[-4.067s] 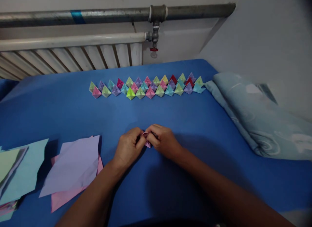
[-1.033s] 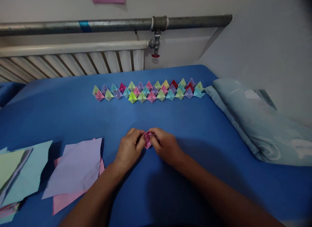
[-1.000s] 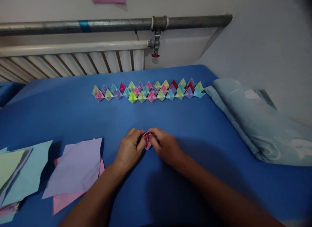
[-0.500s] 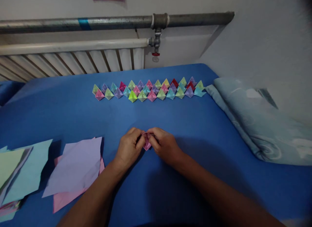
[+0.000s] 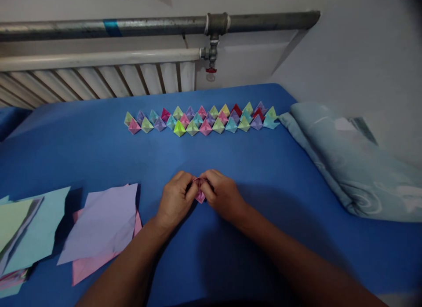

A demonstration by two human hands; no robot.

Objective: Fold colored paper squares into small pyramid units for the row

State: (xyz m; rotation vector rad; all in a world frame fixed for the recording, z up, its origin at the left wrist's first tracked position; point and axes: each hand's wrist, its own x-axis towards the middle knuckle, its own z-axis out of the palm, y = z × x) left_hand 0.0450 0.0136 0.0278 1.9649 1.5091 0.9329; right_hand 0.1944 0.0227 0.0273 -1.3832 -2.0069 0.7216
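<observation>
A small folded pink paper piece (image 5: 200,195) is pinched between both hands above the blue surface (image 5: 165,159). My left hand (image 5: 175,198) grips its left side with thumb and forefinger. On its right side, my right hand (image 5: 222,193) holds it the same way. The fingers cover its upper edges. Beyond the hands stand rows of small folded paper shapes (image 5: 205,127) in pink, green, purple, blue, yellow and red. A purple sheet (image 5: 102,221) lies over a pink sheet (image 5: 89,268) left of my left forearm.
More coloured sheets (image 5: 39,228) lie at the far left. A rolled grey-green cloth (image 5: 343,166) rests on the right. Behind the blue surface are a white radiator (image 5: 132,58), a metal pipe (image 5: 158,26) and a red-handled valve (image 5: 211,70).
The pink paper piece has shifted very slightly right and its upper part looks a little more spread. Both hands keep their grip. The background sits slightly higher in the view.
</observation>
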